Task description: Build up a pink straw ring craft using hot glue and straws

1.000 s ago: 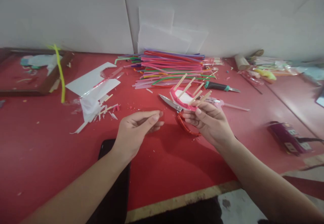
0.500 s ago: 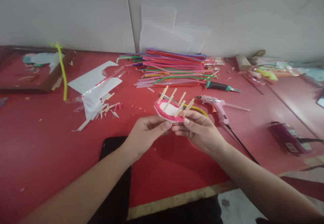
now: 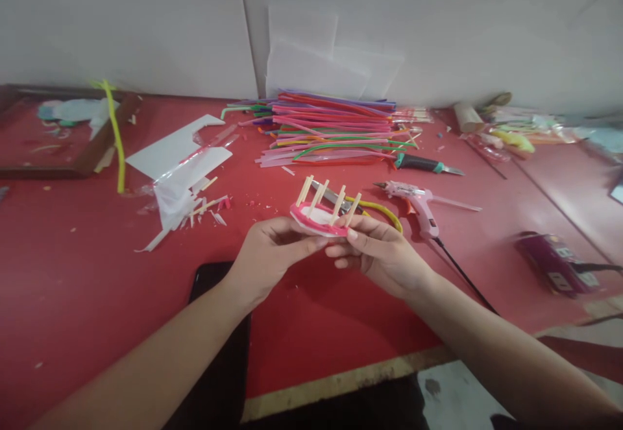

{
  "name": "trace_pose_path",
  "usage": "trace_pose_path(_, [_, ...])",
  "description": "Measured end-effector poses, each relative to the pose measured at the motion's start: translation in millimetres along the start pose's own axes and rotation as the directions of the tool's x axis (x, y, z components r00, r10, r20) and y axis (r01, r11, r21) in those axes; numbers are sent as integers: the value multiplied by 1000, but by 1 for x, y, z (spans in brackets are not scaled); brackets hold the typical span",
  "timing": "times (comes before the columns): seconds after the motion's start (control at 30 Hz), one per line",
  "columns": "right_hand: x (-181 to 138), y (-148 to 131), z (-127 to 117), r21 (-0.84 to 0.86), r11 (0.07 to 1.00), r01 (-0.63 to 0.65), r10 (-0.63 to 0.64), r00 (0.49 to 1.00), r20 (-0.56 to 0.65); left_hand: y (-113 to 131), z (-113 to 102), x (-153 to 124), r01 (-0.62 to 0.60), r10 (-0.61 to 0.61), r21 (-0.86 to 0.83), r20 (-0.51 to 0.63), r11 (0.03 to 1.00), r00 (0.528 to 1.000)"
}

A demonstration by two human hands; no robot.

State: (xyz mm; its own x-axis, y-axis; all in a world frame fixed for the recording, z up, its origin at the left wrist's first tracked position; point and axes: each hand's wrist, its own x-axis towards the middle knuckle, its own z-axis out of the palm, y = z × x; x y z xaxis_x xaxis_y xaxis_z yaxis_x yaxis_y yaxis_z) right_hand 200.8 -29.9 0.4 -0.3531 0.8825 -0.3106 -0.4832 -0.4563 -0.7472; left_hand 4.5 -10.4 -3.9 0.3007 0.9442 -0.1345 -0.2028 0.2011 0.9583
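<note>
Both hands hold a small craft piece (image 3: 318, 216) above the red table: a white oval base with a pink rim and several short wooden sticks standing up from it. My left hand (image 3: 270, 251) pinches its left edge with fingers closed. My right hand (image 3: 377, 251) grips its right edge, thumb on top. Just behind the piece lie scissors (image 3: 341, 202) with a yellow handle, partly hidden.
A pink glue gun (image 3: 418, 202) with a black cord lies right of the hands. Behind are a pile of coloured straws (image 3: 331, 128), a green-handled knife (image 3: 423, 165), white paper scraps (image 3: 180, 164), a wooden tray (image 3: 58, 131) at left, a purple power strip (image 3: 555, 262) at right and a black phone (image 3: 214, 346) under my left forearm.
My right hand brought the stick piece down and left from above the scissors. My left hand, empty before, rose and took hold of its left edge. The piece now lies flatter.
</note>
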Motion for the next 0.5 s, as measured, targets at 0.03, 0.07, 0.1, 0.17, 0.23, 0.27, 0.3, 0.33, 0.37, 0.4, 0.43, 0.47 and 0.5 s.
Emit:
trace_pose_path(0.03, [0, 0, -1, 3, 1000, -8, 8, 1000, 8, 0, 0, 0, 15, -15, -19, 14, 1000, 1000])
trace_pose_path(0.07, [0, 0, -2, 7, 1000, -16, 15, 1000, 17, 0, 0, 0, 28, -27, -37, 26, 999, 999])
trace_pose_path(0.1, [0, -1, -2, 13, 1000, -22, 22, 999, 23, 0, 0, 0, 39, -37, -50, 34, 998, 999])
trace_pose_path(0.17, [0, -1, -3, 31, 999, -34, 33, 999, 26, -1, 0, 0, 47, -45, -59, 32, 997, 998])
trace_pose_path(0.23, [1, -1, -3, 53, 998, -44, 43, 999, 23, -2, 0, 0, 44, -43, -59, 20, 997, 999])
trace_pose_path(0.27, [1, -1, -3, 61, 997, -49, 48, 999, 24, -3, 0, 0, 42, -41, -62, 15, 997, 999])
trace_pose_path(0.3, [1, -1, -2, 67, 996, -55, 53, 998, 26, -3, 0, 0, 39, -38, -69, 13, 997, 999])
trace_pose_path(0.33, [2, 0, -2, 69, 996, -59, 57, 998, 27, -3, -1, 0, 37, -36, -79, 11, 996, 999])
trace_pose_path(0.37, [2, 0, -2, 68, 996, -62, 60, 998, 28, -3, -1, 0, 38, -37, -88, 9, 995, 999])
trace_pose_path(0.4, [3, 0, -3, 66, 996, -63, 62, 998, 28, -3, -1, -1, 39, -39, -97, 4, 994, 999])
trace_pose_path(0.43, [3, 0, -3, 65, 996, -63, 61, 998, 28, -3, -1, -1, 44, -45, -106, -3, 993, 999])
trace_pose_path(0.47, [3, 0, -3, 63, 996, -63, 62, 998, 29, -2, 0, -1, 53, -55, -112, -11, 992, 998])
trace_pose_path(0.5, [4, 0, -3, 63, 996, -63, 62, 998, 31, -2, 0, -1, 63, -66, -117, -18, 991, 998])
